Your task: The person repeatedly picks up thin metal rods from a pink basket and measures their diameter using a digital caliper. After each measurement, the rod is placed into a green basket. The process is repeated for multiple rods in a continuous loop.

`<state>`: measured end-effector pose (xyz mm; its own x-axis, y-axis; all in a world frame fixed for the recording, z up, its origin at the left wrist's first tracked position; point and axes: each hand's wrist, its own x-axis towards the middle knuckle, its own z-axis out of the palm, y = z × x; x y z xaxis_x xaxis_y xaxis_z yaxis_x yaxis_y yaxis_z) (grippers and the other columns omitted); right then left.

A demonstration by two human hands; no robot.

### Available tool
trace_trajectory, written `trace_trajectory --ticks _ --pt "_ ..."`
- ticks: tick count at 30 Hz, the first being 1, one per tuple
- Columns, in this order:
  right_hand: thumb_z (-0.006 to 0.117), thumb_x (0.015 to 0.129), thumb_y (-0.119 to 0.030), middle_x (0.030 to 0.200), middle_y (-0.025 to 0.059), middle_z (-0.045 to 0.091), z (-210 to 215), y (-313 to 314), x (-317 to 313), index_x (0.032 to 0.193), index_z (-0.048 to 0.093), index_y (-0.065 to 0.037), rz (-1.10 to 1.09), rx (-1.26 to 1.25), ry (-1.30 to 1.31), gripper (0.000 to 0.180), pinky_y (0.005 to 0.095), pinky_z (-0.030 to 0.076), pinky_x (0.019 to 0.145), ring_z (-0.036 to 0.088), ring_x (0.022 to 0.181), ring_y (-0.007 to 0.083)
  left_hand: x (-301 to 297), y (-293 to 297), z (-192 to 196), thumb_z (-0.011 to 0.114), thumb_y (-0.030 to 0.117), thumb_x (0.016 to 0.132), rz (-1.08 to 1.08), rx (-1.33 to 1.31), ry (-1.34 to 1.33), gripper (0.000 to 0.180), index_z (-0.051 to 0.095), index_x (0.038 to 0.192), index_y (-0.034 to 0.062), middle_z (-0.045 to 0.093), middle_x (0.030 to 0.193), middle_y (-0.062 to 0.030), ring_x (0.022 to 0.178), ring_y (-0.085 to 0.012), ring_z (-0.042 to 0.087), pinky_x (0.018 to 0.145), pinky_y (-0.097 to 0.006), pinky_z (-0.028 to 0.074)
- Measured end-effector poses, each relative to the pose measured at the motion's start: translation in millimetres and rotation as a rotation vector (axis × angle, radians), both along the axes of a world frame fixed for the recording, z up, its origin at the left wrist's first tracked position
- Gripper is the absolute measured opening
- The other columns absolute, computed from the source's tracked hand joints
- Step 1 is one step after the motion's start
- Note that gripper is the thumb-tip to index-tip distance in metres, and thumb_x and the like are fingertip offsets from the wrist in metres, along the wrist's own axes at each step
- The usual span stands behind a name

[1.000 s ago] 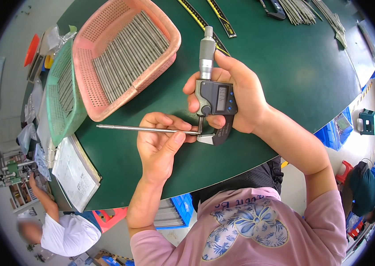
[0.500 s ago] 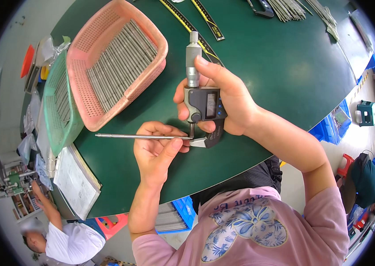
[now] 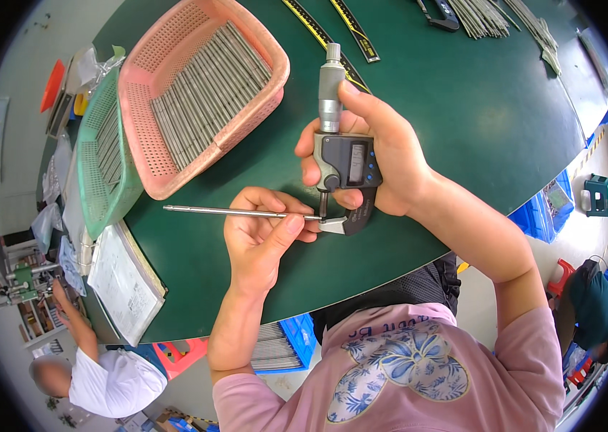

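Note:
My left hand pinches a thin metal rod between thumb and fingers, its long end pointing left. The rod's right end sits in the jaw gap of a digital micrometer. Around the micrometer's frame my right hand is wrapped, with the thumb up against the grey thimble. The display faces up. Left of the hands stands a pink basket holding many similar metal rods laid side by side.
A green basket with more rods stands beside the pink one, near an open binder. Yellow-black rulers and bundled rods lie at the far side of the green table. A co-worker is at lower left.
Both hands, the rod and the micrometer appear slightly farther right and up; so does most of the table scene. The rod's end stays in the micrometer's gap.

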<state>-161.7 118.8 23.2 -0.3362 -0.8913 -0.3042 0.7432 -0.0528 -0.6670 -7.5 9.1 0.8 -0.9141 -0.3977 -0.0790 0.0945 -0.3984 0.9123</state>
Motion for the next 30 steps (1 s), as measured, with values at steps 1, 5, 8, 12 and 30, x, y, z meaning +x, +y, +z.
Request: trace_trajectory --ticks 1,5,8,12,30 --pt "0.031 0.084 -0.058 0.066 0.0142 0.057 -0.2 0.0 0.2 0.084 0.055 0.000 -0.003 0.000 0.010 0.063 0.0219 0.034 0.034 0.043 0.040 0.0130 0.3 0.0 -0.6 0.059 -0.001 0.079 -0.002 -0.001 0.001 0.019 0.043 0.088 0.0016 0.059 0.084 -0.0166 0.072 -0.0203 0.062 0.061 -0.029 0.055" --pt "0.034 0.083 -0.058 0.065 0.0132 0.057 1.3 1.0 1.8 0.081 0.055 -0.001 -0.012 -0.002 0.020 0.061 0.0219 0.033 0.033 0.043 0.038 0.0129 0.2 1.1 -0.4 0.059 -0.001 0.078 -0.010 -0.001 -0.006 0.019 0.043 0.088 0.0017 0.059 0.084 -0.0164 0.072 -0.0203 0.062 0.060 -0.028 0.055" --pt "0.034 0.083 -0.058 0.064 0.0118 0.057 1.0 1.5 0.9 0.078 0.056 -0.001 -0.004 -0.004 0.018 0.061 0.0218 0.033 0.033 0.043 0.038 0.0127 0.4 2.3 0.0 0.060 -0.001 0.078 -0.006 -0.011 -0.016 0.019 0.043 0.088 0.0018 0.058 0.084 -0.0163 0.072 -0.0204 0.062 0.061 -0.029 0.055" --pt "0.033 0.084 -0.058 0.064 0.0121 0.058 -2.4 6.7 -5.0 0.079 0.056 -0.001 0.000 -0.014 0.023 0.061 0.0218 0.033 0.034 0.043 0.038 0.0126 -6.3 5.2 -2.5 0.059 -0.001 0.078 -0.021 -0.008 -0.004 0.019 0.044 0.088 0.0019 0.058 0.084 -0.0162 0.071 -0.0204 0.062 0.060 -0.028 0.054" --pt "0.057 0.081 -0.015 0.076 0.0084 0.054 -6.8 1.7 7.9 0.096 0.050 -0.001 -0.367 -0.062 0.459 0.022 0.0182 0.034 0.037 0.044 0.043 0.0095 14.6 -4.9 10.9 0.045 0.002 0.073 -0.350 -0.058 0.019 0.019 0.049 0.091 -0.0028 0.041 0.050 0.0012 0.033 -0.0048 0.036 0.033 -0.020 0.028"
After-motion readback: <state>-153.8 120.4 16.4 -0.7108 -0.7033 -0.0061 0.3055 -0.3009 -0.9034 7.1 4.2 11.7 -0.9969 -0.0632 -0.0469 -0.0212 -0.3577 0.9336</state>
